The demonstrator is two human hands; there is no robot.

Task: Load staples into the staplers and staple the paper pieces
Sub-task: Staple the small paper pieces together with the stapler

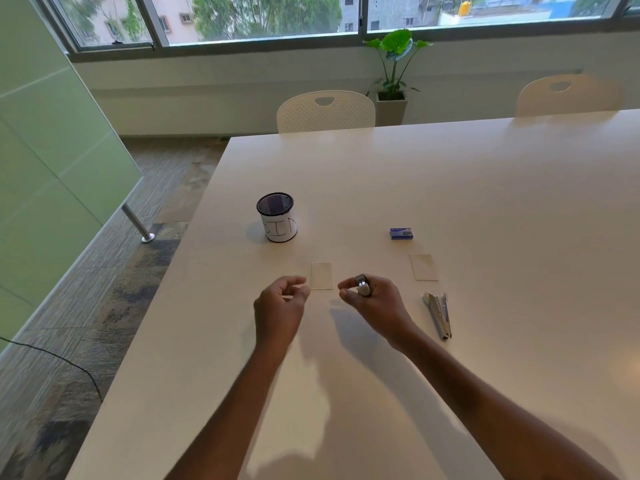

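Work sits on a white table [450, 188], and a black mesh cup [276, 218] wrapped in white paper serves as the marker for everything else. Nearer the person than the cup and slightly to its right, the left hand [280, 303] hovers above the tabletop with its fingers curled inward and the thumb tip close to the forefinger. Blur hides whether anything tiny is pinched there, so I cannot tell. Farther right of the cup, equally near the person, the right hand [372, 299] wraps its fingers round a small stapler [362, 284], whose metal end sticks up between thumb and forefinger. One paper piece [321, 275] lies flat on the table, right of the cup and nearer the person, in the gap between the two hands. A second paper piece [424, 267] lies well to the cup's right, also flat. A blue staple box [401, 233] rests far right of the cup, roughly level with its base. A silver stapler [439, 314] lies on the table with its top seemingly swung open. It is the thing farthest right of the cup and is much nearer the person. Behind the cup, past the table's far edge, stand a white chair [325, 110] and a potted plant [394, 67].
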